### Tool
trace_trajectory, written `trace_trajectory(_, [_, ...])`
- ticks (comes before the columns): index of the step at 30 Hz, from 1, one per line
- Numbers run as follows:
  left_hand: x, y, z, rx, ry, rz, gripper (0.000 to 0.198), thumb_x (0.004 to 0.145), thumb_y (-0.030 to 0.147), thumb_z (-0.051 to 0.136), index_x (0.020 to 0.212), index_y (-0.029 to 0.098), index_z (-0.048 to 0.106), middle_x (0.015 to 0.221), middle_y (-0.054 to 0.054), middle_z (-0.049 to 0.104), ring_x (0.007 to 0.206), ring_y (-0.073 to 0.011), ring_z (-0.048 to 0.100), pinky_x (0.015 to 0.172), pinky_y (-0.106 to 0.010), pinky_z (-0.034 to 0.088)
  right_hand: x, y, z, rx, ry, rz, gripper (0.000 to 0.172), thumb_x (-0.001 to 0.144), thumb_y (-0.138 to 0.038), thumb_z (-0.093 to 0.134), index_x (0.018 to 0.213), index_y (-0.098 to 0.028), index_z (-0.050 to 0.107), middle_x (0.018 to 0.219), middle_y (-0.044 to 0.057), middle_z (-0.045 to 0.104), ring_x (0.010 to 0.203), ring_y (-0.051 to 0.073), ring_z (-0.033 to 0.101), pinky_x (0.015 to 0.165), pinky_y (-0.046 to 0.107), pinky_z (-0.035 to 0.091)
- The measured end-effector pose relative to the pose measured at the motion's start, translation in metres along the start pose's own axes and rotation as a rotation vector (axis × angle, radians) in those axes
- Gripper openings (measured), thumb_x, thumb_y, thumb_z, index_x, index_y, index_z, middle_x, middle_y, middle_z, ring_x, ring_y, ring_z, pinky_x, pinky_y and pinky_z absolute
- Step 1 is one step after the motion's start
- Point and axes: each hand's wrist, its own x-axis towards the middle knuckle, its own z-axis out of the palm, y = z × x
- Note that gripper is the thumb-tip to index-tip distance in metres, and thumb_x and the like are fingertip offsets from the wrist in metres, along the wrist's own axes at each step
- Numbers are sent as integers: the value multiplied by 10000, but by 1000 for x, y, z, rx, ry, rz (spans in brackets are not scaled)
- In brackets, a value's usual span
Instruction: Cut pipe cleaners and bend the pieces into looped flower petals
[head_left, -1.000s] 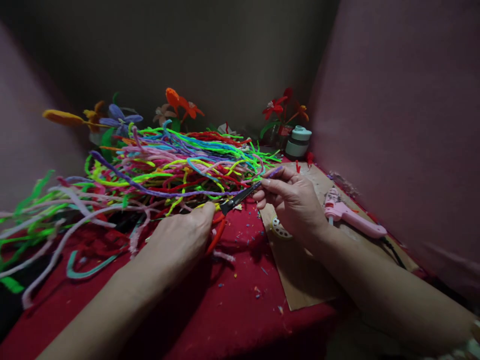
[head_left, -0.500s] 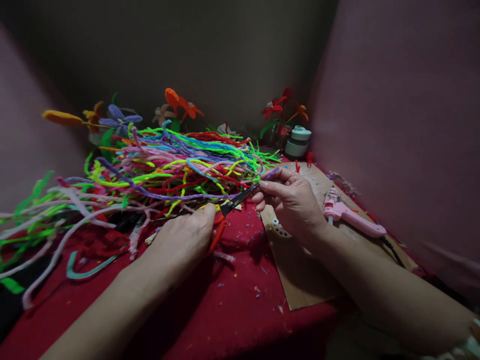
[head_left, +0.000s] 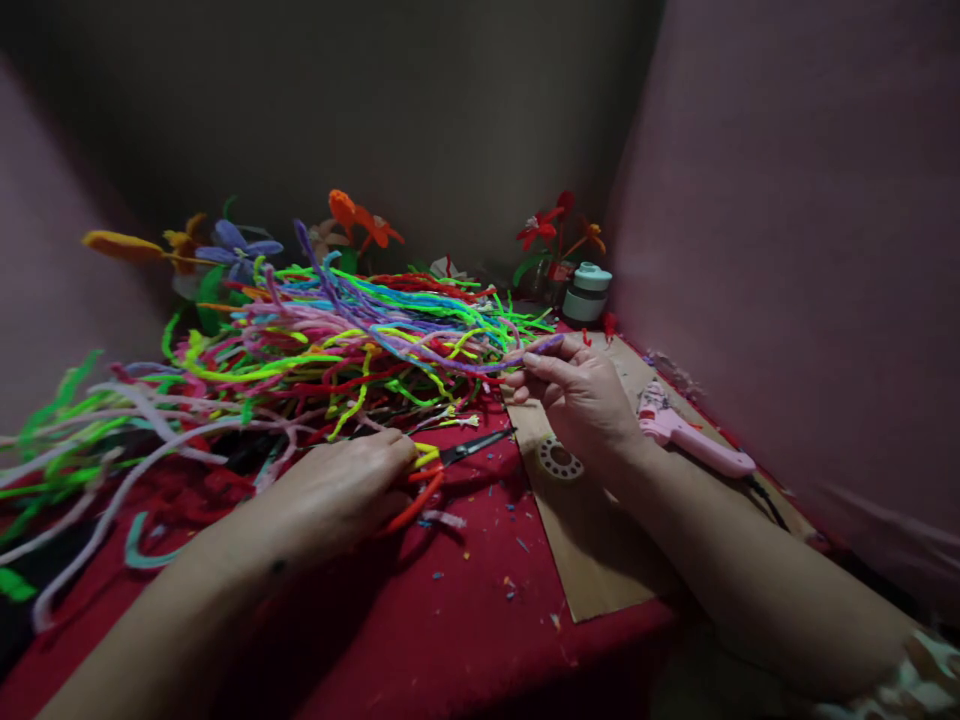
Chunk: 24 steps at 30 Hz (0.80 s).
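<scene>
Scissors (head_left: 420, 492) with red and yellow handles are gripped in my left hand (head_left: 367, 470); their dark blades point right, low over the red cloth, apart from any stem. Between thumb and fingers my right hand (head_left: 581, 395) pinches a purple pipe cleaner (head_left: 457, 368). One short end of it pokes out past the fingers, and the long part runs left and curves upward over the pile. The big heap of colourful pipe cleaners (head_left: 352, 330) lies behind and left of both hands.
A cardboard sheet (head_left: 600, 570) lies under my right forearm, bearing a round holed disc (head_left: 560, 458) and a pink glue gun (head_left: 697, 440). Pipe-cleaner flowers (head_left: 238, 245) stand at the back, near a pale green-lidded jar (head_left: 587, 292). Small scraps litter the red cloth (head_left: 465, 620).
My left hand has drawn the scissors down and away from the purple pipe cleaner. Its long part has swung upward over the pile, while my right hand still pinches it.
</scene>
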Motion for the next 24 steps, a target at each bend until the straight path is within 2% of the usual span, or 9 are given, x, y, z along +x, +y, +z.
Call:
trace_trajectory(3, [1, 10, -3, -273, -39, -34, 176, 680, 304, 608, 829, 220, 647, 769, -19, 630, 649, -150, 561, 556, -224, 388, -6, 1, 4, 12, -45, 29, 96, 703, -124, 638, 733, -150, 551, 653, -1, 646, 534, 101, 623, 494, 206, 503])
trace_trajectory(6, [6, 26, 2, -822, 46, -146, 330, 725, 362, 620, 1013, 202, 604, 726, -3, 608, 468, -87, 480, 446, -203, 380, -12, 4, 9, 51, -63, 98, 138, 686, -117, 653, 737, -150, 530, 672, 7, 654, 545, 104, 629, 503, 205, 502])
trace_trajectory(7, [8, 31, 5, -1027, 36, -160, 359, 748, 364, 609, 1069, 205, 579, 707, 9, 592, 409, -64, 433, 405, -197, 368, -14, 5, 11, 70, -74, 126, 142, 683, -114, 654, 742, -148, 529, 681, 12, 658, 547, 105, 630, 499, 202, 498])
trace_trajectory(9, [13, 36, 12, -1440, 136, -126, 322, 777, 342, 587, 1069, 207, 576, 636, 34, 534, 378, -54, 409, 343, -173, 346, -17, 7, 14, 106, -99, 172, 140, 686, -113, 652, 753, -144, 533, 700, 23, 668, 552, 106, 629, 489, 197, 491])
trace_trajectory(11, [17, 38, 18, -1669, 263, -129, 188, 789, 246, 581, 955, 168, 626, 623, 25, 524, 419, -49, 454, 359, -146, 380, -20, 7, 16, 134, -124, 204, 131, 693, -117, 649, 752, -143, 535, 701, 26, 672, 558, 107, 628, 488, 196, 488])
trace_trajectory(14, [20, 37, 20, -1751, 323, -180, 108, 795, 128, 551, 782, 106, 656, 610, -7, 550, 444, -46, 496, 387, -129, 421, -20, 7, 17, 162, -140, 206, 97, 725, -161, 633, 738, -151, 537, 682, 19, 669, 549, 108, 620, 484, 200, 487])
trace_trajectory(18, [21, 39, 21, -1797, 346, -188, 154, 817, 141, 533, 758, 103, 669, 570, -22, 565, 441, -64, 521, 381, -136, 435, -17, 9, 16, 223, -80, 192, 91, 749, -148, 606, 709, -170, 527, 647, -10, 656, 515, 87, 598, 468, 176, 474])
trace_trajectory(24, [22, 47, 18, -1840, 557, -231, 169, 813, 127, 548, 696, 109, 669, 596, -18, 591, 498, -70, 564, 428, -138, 468, -17, 11, 15, 267, -9, 253, 135, 763, -142, 600, 701, -186, 490, 630, -34, 634, 498, 76, 589, 440, 158, 446])
